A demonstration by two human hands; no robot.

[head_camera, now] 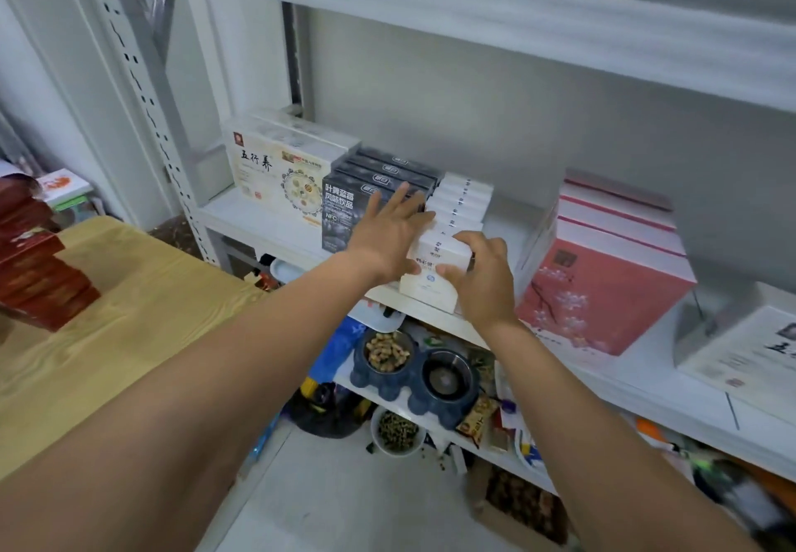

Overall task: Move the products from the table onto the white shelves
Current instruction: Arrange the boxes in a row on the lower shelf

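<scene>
White box stands at the front of its row on the shelf, near frame centre, so I judge the placing step is in hand. Right hand grips its right side, fingers curled; left hand lies flat, fingers straight, against the row and the black boxes at ten o'clock. Red boxes wait on the table at nine o'clock. Next move calls for seating the box flush and letting go — then those.
</scene>
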